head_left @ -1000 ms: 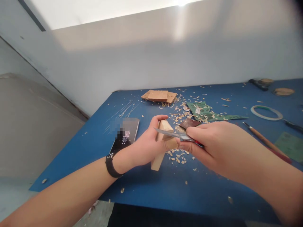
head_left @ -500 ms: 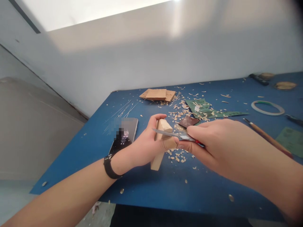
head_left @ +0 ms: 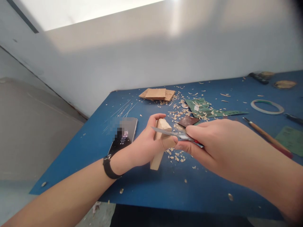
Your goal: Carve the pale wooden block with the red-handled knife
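A pale wooden block point(head_left: 157, 161) stands slanted in the grip of my left hand point(head_left: 148, 142), its upper end cut at angles. My left fingers wrap its far side and the thumb lies across the near side. In my right hand point(head_left: 208, 142) is a knife point(head_left: 165, 131), its bare blade pointing left across the block just below the cut end. The knife's handle, with a bit of red, is mostly hidden in my fingers. My left thumb tip is close to the base of the blade; whether they touch I cannot tell.
On the blue table point(head_left: 78, 160) lie a phone point(head_left: 125, 135), thin wires point(head_left: 120, 110), stacked wood pieces point(head_left: 156, 94), scattered shavings point(head_left: 176, 156), brown sandpaper point(head_left: 187, 120), a torn green sheet point(head_left: 203, 107), a tape roll point(head_left: 267, 107) and a wooden-handled tool point(head_left: 265, 135). A wall point(head_left: 142, 60) rises behind.
Almost nothing differs. The whole view has shifted very slightly, and both hands keep the same hold on the block and the knife.
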{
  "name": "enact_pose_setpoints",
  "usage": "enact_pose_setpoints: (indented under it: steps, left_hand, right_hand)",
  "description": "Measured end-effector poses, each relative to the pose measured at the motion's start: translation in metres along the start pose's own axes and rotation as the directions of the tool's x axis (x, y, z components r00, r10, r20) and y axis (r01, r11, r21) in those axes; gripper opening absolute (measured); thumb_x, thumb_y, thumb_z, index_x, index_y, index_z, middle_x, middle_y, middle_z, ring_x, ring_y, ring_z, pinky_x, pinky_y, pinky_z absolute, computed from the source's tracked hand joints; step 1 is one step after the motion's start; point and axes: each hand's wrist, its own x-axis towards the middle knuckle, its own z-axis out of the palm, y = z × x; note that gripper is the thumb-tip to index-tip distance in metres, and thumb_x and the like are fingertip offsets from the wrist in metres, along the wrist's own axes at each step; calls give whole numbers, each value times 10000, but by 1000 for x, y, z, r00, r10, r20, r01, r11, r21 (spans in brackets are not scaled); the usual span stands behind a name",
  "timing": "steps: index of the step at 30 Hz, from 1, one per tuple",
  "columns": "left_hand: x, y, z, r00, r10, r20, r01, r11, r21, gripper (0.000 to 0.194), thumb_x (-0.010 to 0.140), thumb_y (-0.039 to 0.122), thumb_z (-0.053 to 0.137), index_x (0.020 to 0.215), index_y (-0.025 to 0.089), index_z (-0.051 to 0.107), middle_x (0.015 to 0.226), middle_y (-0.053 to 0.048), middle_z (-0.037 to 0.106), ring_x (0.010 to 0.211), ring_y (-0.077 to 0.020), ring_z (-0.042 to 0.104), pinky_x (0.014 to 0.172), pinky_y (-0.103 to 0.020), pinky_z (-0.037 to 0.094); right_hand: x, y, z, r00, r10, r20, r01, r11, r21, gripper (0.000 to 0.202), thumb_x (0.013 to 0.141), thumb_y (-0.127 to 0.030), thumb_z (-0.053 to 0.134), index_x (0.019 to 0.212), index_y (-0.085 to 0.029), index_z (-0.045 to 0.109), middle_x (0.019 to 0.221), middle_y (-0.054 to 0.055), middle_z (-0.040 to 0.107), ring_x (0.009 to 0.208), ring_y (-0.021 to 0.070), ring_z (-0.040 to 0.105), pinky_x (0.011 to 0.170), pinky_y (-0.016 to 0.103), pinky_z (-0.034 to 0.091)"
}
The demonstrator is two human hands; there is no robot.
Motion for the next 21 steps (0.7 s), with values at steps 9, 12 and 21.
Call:
enact_pose_setpoints:
  steps: [9,12,21]
  left_hand:
    - [1,-2,-2,1000,-7,-6,7,999,54,1030,874,772,874,1664,333,380,1145,-54,688,898,-218,686,778,-346,539]
    - [-1,0,-2,999,25,-22,-23,996,81,1010,850,798,877,1626,343,418,1194,-62,681,928,-227,686,800,-355,546]
    - [-12,6,5,999,47,-4,-47,999,24,892,910,804,812,1589,361,439,1127,-42,665,925,-224,654,884,-391,557]
  right_hand:
    - [0,-1,1,992,68,107,-65,997,-28,539,1156,-560,400,692,-305,503,635,4,641,512,234,537,497,330,251]
    - [1,-3,0,984,100,151,-98,995,-21,542,1151,-577,386,697,-303,499,641,2,634,511,228,538,487,327,244]
    - [3,-8,2,990,76,121,-79,997,16,531,1146,-537,415,674,-304,490,583,-13,580,488,217,491,482,335,217]
